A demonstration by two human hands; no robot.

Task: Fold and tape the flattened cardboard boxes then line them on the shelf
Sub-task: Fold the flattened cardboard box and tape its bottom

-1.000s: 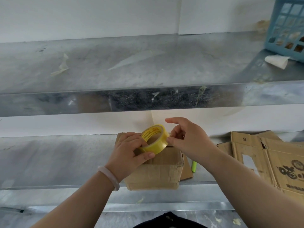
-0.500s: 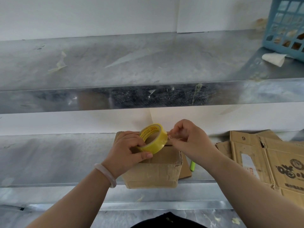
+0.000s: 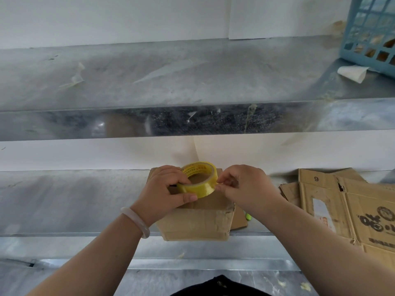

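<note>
**Clerk:** Item one, and where is it?

**Checker:** One yellow tape roll [image 3: 197, 180], held just above the box [image 3: 196, 225], over its top face. The left hand [image 3: 164, 190] grips it, fingers over the rim and thumb along the outer band. The right hand [image 3: 243, 186] pinches at the roll's right edge, probably picking for the loose end, which is too small to see.

**Clerk:** Handling?

**Checker:** A light, rigid ring. The film is likely slick and clings to itself. Hold it by the core and pull from the end.

**Clerk:** The box itself?

**Checker:** Brown corrugated, folded up, standing at the front edge of the lower shelf [image 3: 64, 199], which it seems to overhang slightly. Probably light, stiff in the panels and soft at the worn corners, so steady it by the sides. The hands hide its top.

**Clerk:** Other stock?

**Checker:** Sheets of flattened cardboard [image 3: 352, 210] right of the box, not yet folded. A small green object [image 3: 248, 216] just right of the box, unidentified.

**Clerk:** Containers?

**Checker:** One blue basket [image 3: 372, 28], above and well right of the box, on the upper shelf [image 3: 149, 77]. Brownish items show through its lattice, but I cannot tell what they are. A paper scrap [image 3: 352, 71] lies at its base.
</note>
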